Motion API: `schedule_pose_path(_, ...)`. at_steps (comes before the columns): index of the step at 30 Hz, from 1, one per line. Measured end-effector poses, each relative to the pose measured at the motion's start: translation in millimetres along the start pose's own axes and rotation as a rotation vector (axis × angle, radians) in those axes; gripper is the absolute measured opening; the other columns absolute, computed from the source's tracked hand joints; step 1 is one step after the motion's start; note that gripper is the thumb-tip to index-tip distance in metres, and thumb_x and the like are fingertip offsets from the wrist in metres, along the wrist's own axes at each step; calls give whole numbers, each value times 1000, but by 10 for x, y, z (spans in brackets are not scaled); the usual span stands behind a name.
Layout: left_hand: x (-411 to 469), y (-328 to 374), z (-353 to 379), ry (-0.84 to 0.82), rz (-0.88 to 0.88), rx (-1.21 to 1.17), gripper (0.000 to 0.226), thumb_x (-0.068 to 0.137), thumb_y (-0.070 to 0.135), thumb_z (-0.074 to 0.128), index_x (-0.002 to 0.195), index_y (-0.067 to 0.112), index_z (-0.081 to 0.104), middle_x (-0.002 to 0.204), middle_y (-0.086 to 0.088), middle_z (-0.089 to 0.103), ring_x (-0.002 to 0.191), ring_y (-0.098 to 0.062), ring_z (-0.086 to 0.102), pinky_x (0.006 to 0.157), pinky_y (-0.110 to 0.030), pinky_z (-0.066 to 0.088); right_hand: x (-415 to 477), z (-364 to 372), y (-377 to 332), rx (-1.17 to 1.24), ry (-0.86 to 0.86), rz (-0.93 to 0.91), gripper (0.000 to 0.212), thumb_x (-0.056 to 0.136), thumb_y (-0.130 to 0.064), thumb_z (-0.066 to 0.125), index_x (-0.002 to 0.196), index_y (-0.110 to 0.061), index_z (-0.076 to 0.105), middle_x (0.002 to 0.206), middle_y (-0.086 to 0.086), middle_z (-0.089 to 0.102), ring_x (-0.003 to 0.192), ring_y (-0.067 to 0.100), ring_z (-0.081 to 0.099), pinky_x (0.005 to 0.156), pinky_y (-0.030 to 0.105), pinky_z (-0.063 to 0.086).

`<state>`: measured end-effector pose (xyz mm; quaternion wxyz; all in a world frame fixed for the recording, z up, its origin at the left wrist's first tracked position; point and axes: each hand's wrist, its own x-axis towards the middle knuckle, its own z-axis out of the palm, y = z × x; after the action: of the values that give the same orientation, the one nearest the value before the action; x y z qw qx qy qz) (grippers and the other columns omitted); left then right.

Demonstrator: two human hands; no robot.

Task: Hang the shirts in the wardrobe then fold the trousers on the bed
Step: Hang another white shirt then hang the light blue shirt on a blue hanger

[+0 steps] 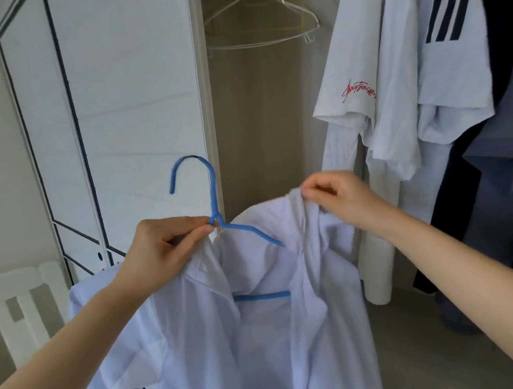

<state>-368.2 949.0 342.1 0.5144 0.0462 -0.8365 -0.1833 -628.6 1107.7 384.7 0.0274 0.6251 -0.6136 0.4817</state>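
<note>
A pale blue-white shirt [265, 337] hangs open in front of me, partly draped on a blue hanger [212, 199]. My left hand [162, 246] pinches the hanger at the base of its hook, together with the shirt's left collar edge. My right hand [342, 197] pinches the shirt's right collar and holds it up above the hanger's right arm, which is bare. The hanger's bottom bar shows inside the shirt. The open wardrobe [257, 130] stands straight ahead.
Empty wire hangers [257, 18] hang at the top of the wardrobe. White t-shirts [373, 85] and dark clothes [512, 149] hang at the right. The white wardrobe door [105, 115] stands open at the left, with a white slatted frame [16, 311] below it.
</note>
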Motion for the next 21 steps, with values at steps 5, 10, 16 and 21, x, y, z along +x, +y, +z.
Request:
schedule_pose_path(5, -14, 54, 211, 53, -60, -116, 10, 91, 26, 66, 94, 32, 74, 60, 2, 63, 51, 0, 40, 54, -9, 34, 246, 295, -21, -303, -142, -95, 8, 91, -19, 64, 87, -21, 70, 84, -6, 65, 80, 9, 60, 78, 26, 48)
schedule_pose_path(10, -64, -49, 59, 128, -199, -124, 15, 91, 18, 63, 90, 30, 73, 72, 8, 70, 53, -3, 46, 53, -9, 37, -12, 302, 38, -429, -219, 61, 30, 93, -41, 59, 77, -16, 62, 73, -9, 58, 67, 7, 55, 68, 27, 45)
schedule_pose_path(16, 1, -158, -45, 156, -251, -72, 22, 94, 13, 63, 89, 33, 71, 79, 31, 69, 69, 7, 60, 65, -4, 42, -217, 212, -100, -321, -494, 154, 47, 96, -40, 53, 61, -18, 31, 57, -7, 29, 54, 8, 29, 54, 21, 27)
schedule_pose_path(21, 108, -255, -35, -32, -198, 70, 25, 85, 25, 76, 107, 33, 66, 95, 15, 65, 82, -5, 57, 73, -9, 41, -188, 268, 18, -141, -281, 92, 47, 97, -24, 56, 58, -17, 31, 53, -12, 27, 49, 4, 28, 50, 19, 24)
